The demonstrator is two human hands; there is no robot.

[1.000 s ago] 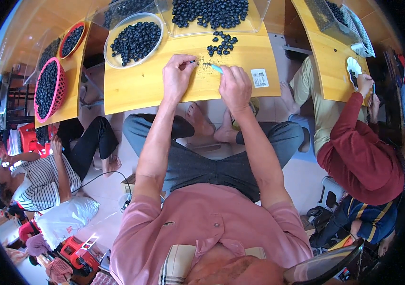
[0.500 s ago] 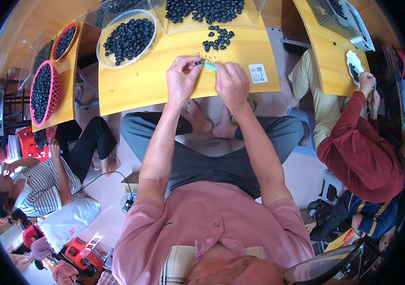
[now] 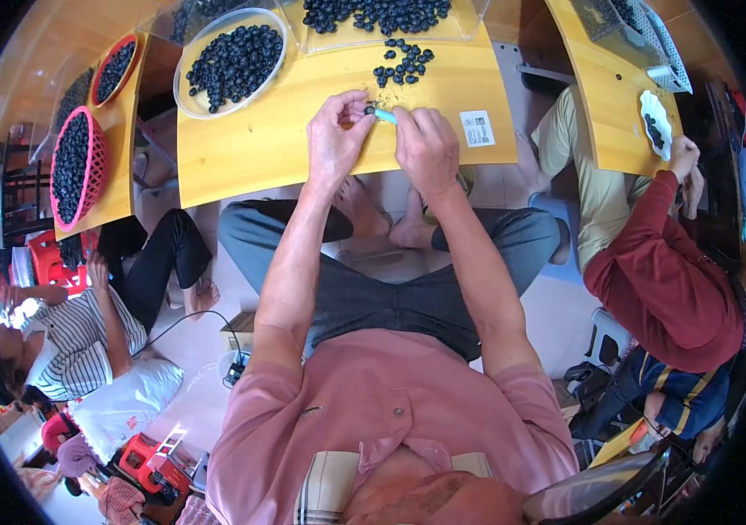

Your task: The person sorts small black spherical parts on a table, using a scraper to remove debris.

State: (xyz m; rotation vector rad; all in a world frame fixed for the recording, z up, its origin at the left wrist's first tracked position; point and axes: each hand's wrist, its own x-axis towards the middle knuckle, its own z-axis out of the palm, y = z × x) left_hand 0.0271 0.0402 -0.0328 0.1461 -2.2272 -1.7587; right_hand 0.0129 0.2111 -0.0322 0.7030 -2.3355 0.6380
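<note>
At the near part of the yellow table (image 3: pixel 242 153), my left hand (image 3: pixel 334 131) pinches a small dark round bead-like piece (image 3: pixel 370 110) between thumb and fingertips. My right hand (image 3: pixel 426 149) is closed around a slim tool with a teal handle (image 3: pixel 385 115). Its tip points left and meets the piece or comes very close to it. Brown crumbs (image 3: pixel 382 94) are scattered just beyond my fingers. Farther off lies a loose group of the same dark round pieces (image 3: pixel 404 63).
A round clear tub (image 3: pixel 182 87) and a clear tray (image 3: pixel 338 45), both with dark pieces, stand at the back. A white label (image 3: pixel 477 129) lies right of my hand. People sit left and right; a pink basket (image 3: pixel 100 175) and a white dish (image 3: pixel 666 131) are on side tables.
My left fingers have shifted slightly around the dark piece, and the teal tool has moved a little left and down. At right, the other person's hand has drawn back from the white dish.
</note>
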